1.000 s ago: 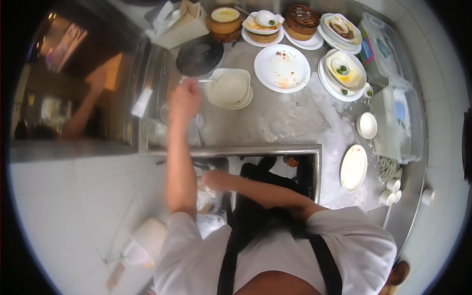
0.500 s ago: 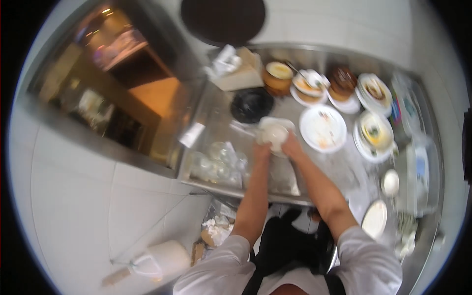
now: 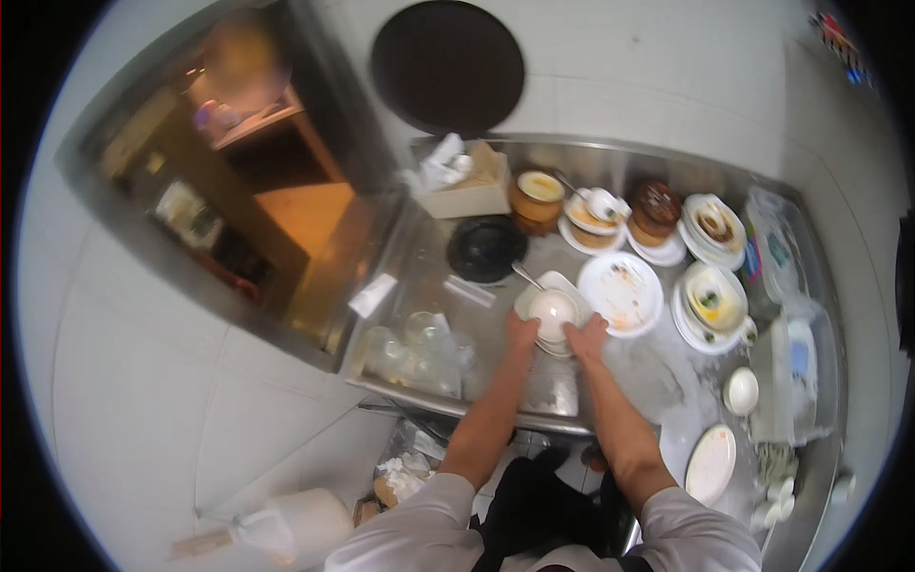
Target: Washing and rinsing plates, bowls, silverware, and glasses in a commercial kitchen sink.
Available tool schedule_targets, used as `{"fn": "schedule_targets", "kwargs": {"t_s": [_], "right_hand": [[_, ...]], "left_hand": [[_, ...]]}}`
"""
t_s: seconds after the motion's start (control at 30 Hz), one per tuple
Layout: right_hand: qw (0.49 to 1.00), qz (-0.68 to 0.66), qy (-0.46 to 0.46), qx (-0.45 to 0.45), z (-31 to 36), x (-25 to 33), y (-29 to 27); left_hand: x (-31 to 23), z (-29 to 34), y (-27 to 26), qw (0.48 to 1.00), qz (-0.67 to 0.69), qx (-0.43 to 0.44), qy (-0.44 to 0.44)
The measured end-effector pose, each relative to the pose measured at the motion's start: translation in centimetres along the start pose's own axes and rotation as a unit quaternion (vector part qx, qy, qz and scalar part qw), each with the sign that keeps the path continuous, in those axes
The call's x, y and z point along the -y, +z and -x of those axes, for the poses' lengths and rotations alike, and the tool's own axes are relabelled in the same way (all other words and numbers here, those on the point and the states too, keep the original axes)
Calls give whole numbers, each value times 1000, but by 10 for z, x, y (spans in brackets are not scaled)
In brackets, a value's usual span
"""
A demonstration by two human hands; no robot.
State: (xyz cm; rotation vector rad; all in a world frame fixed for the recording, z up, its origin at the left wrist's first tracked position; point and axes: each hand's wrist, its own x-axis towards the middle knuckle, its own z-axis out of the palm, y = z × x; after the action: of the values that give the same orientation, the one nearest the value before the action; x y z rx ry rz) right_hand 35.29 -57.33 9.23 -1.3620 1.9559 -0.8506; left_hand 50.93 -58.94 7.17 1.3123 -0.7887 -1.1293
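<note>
A white round bowl (image 3: 554, 315) sits on a squarish white dish (image 3: 575, 285), stacked at the front middle of the steel counter. My left hand (image 3: 522, 336) grips the stack's near left side, and my right hand (image 3: 587, 337) grips its near right side, fingers partly hidden by the rims. Out of the dish's far left corner sticks a metal spoon (image 3: 527, 276). Just right of the stack lies a white round plate (image 3: 620, 295) with food scraps. Beyond the stack, to the left, is a black round dish (image 3: 486, 250).
Clear glasses (image 3: 419, 345) stand at the left, near a box with crumpled paper (image 3: 462, 197). Soiled dishes (image 3: 713, 297) and brown pots (image 3: 655, 212) line the back and right. A clear plastic tub (image 3: 799, 377) and an oval plate (image 3: 711, 464) are at the right.
My hands and the stack have shifted slightly right, closer to the scrap-strewn plate. The spoon now shows at the dish's edge. The whole view has tilted, so the counter appears lower.
</note>
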Motion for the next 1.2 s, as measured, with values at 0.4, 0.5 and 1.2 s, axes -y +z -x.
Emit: {"fn": "schedule_targets", "kwargs": {"t_s": [0.4, 0.5, 1.2], "right_hand": [[914, -282, 54, -287, 217, -31, -270], [891, -245, 145, -354, 344, -63, -346], [662, -212, 476, -539, 610, -519, -224]], "left_hand": [[-134, 249, 157, 930, 2, 362, -57], [-111, 362, 196, 842, 0, 528, -109], [325, 709, 219, 622, -357, 645, -265]]}}
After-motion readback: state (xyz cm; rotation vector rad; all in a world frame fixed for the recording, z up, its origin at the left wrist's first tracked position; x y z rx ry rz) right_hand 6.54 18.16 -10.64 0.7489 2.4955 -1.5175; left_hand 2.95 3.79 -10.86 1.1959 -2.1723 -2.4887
